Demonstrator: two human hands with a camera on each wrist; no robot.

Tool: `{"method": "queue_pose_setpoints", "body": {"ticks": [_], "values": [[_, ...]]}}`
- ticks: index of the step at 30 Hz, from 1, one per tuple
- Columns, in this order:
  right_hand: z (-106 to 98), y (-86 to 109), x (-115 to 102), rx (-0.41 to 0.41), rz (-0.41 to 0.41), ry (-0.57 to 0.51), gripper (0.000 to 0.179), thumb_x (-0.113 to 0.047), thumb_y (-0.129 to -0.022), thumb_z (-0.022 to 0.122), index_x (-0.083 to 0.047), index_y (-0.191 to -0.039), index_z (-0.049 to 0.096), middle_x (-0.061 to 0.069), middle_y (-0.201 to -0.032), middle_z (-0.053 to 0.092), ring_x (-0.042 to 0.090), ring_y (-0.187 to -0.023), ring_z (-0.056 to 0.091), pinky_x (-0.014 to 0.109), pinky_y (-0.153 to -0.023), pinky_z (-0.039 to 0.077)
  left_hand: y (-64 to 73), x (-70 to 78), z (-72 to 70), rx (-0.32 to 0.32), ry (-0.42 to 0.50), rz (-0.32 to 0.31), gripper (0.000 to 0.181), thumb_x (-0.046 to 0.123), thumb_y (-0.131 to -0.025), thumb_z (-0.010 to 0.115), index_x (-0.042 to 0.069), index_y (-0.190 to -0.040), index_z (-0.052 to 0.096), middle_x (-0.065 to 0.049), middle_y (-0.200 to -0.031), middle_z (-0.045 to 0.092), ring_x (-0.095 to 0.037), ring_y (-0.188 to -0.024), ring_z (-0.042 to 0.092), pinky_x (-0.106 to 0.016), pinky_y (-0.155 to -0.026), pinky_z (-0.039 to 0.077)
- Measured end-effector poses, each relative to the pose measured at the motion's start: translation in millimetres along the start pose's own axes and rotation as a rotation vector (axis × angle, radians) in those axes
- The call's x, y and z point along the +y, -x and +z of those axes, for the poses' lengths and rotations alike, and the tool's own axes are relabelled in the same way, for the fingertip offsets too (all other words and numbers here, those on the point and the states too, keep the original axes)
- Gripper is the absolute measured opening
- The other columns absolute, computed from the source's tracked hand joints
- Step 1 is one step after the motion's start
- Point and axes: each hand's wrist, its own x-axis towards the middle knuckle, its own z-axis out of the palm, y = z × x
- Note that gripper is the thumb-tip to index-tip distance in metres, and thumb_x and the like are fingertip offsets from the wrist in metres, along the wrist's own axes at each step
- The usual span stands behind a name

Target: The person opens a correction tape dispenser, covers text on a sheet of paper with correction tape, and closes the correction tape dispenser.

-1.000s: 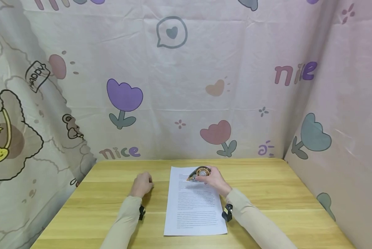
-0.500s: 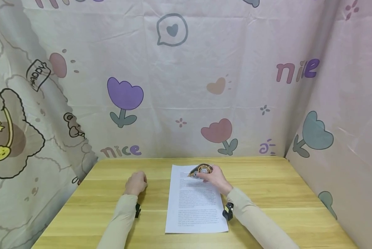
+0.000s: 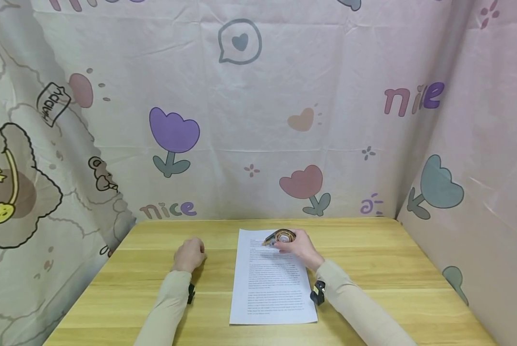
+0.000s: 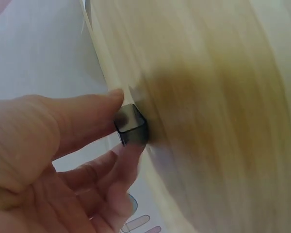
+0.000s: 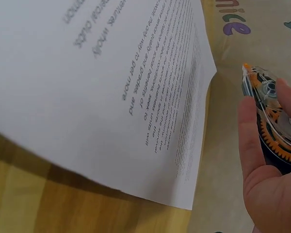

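Observation:
My right hand [image 3: 301,249] grips a correction tape [image 3: 283,236] with an orange gear and a clear, dark-edged case. Its orange tip points left over the upper lines of a printed sheet of paper [image 3: 271,288]. Whether the tip touches the paper, I cannot tell. In the right wrist view the thumb lies on one side of the correction tape [image 5: 276,116], with a finger along the other. Left of the sheet, my left hand [image 3: 190,254] is low over the table. The left wrist view shows it pinching a small, smoky see-through cap [image 4: 132,121] between thumb and fingertips.
Under everything is a light wooden table [image 3: 362,269]. A patterned cloth [image 3: 250,105] with tulips and lettering hangs behind it and along both sides. Black wrist cameras sit on both of the person's wrists, the right one [image 3: 318,292] beside the paper's edge.
My left hand has shifted a little to the left, away from the paper. The right hand keeps its grip on the correction tape and has barely moved. The head view has shifted slightly.

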Motion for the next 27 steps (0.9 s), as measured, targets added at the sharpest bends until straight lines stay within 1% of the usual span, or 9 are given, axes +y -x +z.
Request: {"method": "queue_pose_setpoints", "body": {"ticks": [3,6,9,11,16,19,22,24,27], "values": [[-0.2,-0.6,1.5,-0.007,0.000,0.016,0.035,-0.019,-0.077,0.084,-0.004,-0.106,0.070,0.009,-0.099,0.074,0.017,-0.086,0.070,0.035,-0.087,0.057,0.1,4.2,2.5,0.044,-0.039,0.028,0.018,0.014,-0.081,0.077,0.001,-0.092,0.071,-0.017,-0.092,0.071,-0.034,-0.082,0.066,-0.050,-0.067,0.054],[0.9,-1.5,4.0,-0.038,0.005,-0.007,0.036,-0.020,-0.077,0.084,-0.004,-0.106,0.070,0.010,-0.099,0.074,0.017,-0.087,0.069,0.036,-0.082,0.059,-0.5,11.5,6.5,0.084,-0.075,0.064,0.026,0.018,-0.081,0.077,0.000,-0.098,0.072,-0.019,-0.096,0.071,-0.038,-0.086,0.065,-0.053,-0.073,0.053],[2.7,-1.6,6.7,-0.082,0.017,-0.044,0.039,-0.020,-0.077,0.084,-0.004,-0.109,0.069,0.012,-0.100,0.073,0.019,-0.086,0.070,0.037,-0.073,0.062,-1.4,21.7,11.4,0.088,-0.082,0.111,0.029,0.020,-0.082,0.077,-0.001,-0.100,0.072,-0.020,-0.098,0.071,-0.039,-0.088,0.064,-0.054,-0.076,0.053],[3.7,-0.9,7.8,-0.106,0.019,-0.045,0.040,-0.021,-0.077,0.084,-0.004,-0.111,0.069,0.012,-0.100,0.072,0.020,-0.085,0.070,0.038,-0.068,0.062,-2.0,29.4,15.5,0.073,-0.069,0.149,0.029,0.021,-0.082,0.077,-0.002,-0.100,0.072,-0.020,-0.099,0.070,-0.039,-0.091,0.063,-0.055,-0.079,0.053],[4.9,0.8,7.5,-0.156,-0.007,-0.032,0.037,-0.022,-0.079,0.082,-0.005,-0.109,0.069,0.010,-0.100,0.073,0.020,-0.086,0.071,0.035,-0.073,0.062,-1.9,49.5,26.5,-0.016,-0.028,0.235,0.038,0.025,-0.083,0.077,-0.002,-0.109,0.070,-0.020,-0.107,0.067,-0.039,-0.101,0.062,-0.055,-0.089,0.052],[5.7,1.3,7.7,-0.187,-0.034,0.004,0.034,-0.022,-0.080,0.082,-0.005,-0.107,0.071,0.009,-0.098,0.074,0.018,-0.086,0.071,0.031,-0.077,0.061,-0.1,60.0,31.9,-0.099,0.013,0.285,0.048,0.028,-0.084,0.076,-0.003,-0.119,0.066,-0.022,-0.117,0.065,-0.038,-0.110,0.060,-0.053,-0.097,0.050],[6.7,1.0,10.1,-0.200,-0.052,0.061,0.033,-0.025,-0.080,0.082,-0.005,-0.104,0.071,0.007,-0.094,0.075,0.016,-0.082,0.071,0.029,-0.076,0.059,2.3,68.6,35.5,-0.195,0.048,0.348,0.056,0.032,-0.083,0.078,-0.003,-0.124,0.062,-0.025,-0.128,0.060,-0.040,-0.120,0.056,-0.054,-0.105,0.045],[7.5,0.2,12.7,-0.205,-0.053,0.080,0.032,-0.025,-0.079,0.082,-0.005,-0.102,0.072,0.007,-0.092,0.075,0.016,-0.079,0.070,0.028,-0.074,0.059,4.3,72.8,37.3,-0.256,0.060,0.363,0.065,0.035,-0.080,0.080,-0.002,-0.128,0.059,-0.026,-0.136,0.054,-0.041,-0.127,0.051,-0.055,-0.109,0.040],[8.4,-1.1,15.6,-0.219,-0.051,0.050,0.032,-0.022,-0.079,0.082,-0.003,-0.103,0.071,0.008,-0.092,0.075,0.017,-0.078,0.070,0.030,-0.073,0.060,6.6,77.2,38.9,-0.318,0.040,0.365,0.078,0.043,-0.074,0.083,0.001,-0.134,0.056,-0.026,-0.145,0.046,-0.042,-0.134,0.045,-0.056,-0.112,0.036]]}}
